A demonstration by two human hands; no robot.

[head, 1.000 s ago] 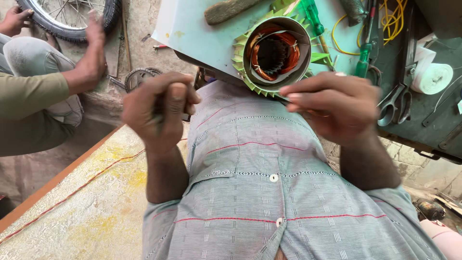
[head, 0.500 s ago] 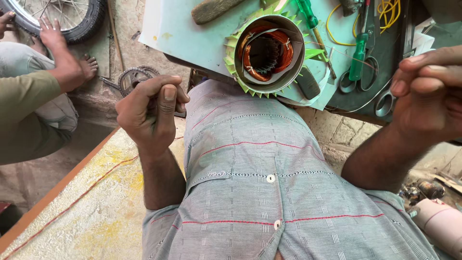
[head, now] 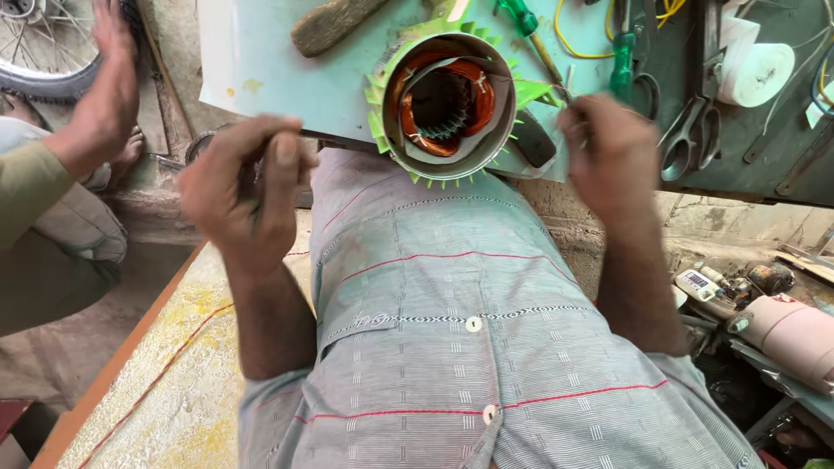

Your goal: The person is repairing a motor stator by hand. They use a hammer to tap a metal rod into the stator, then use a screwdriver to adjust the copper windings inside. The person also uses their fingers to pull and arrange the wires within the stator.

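A motor stator [head: 443, 97] with copper windings and green paper teeth around its rim lies on the pale green worktop [head: 261, 61], just beyond my grey striped shirt. My left hand [head: 245, 193] is raised left of the stator with fingers closed on a thin dark tool, mostly hidden in the fist. My right hand [head: 611, 158] hovers right of the stator, fingertips pinched on a thin strand [head: 547, 87] that runs back to the windings.
On the worktop lie a wooden handle [head: 334, 22], two green screwdrivers [head: 523, 19], scissors [head: 686, 139], a white tape roll [head: 760, 74] and yellow wire [head: 591, 39]. At left, another person's hand [head: 111, 82] rests on a spoked wheel [head: 43, 61]. Clutter lies on the floor at lower right.
My right hand swung far out to the right, then came back close to the stator's right side. My left hand stayed closed and rose slightly. The other person's hand shifted along the wheel.
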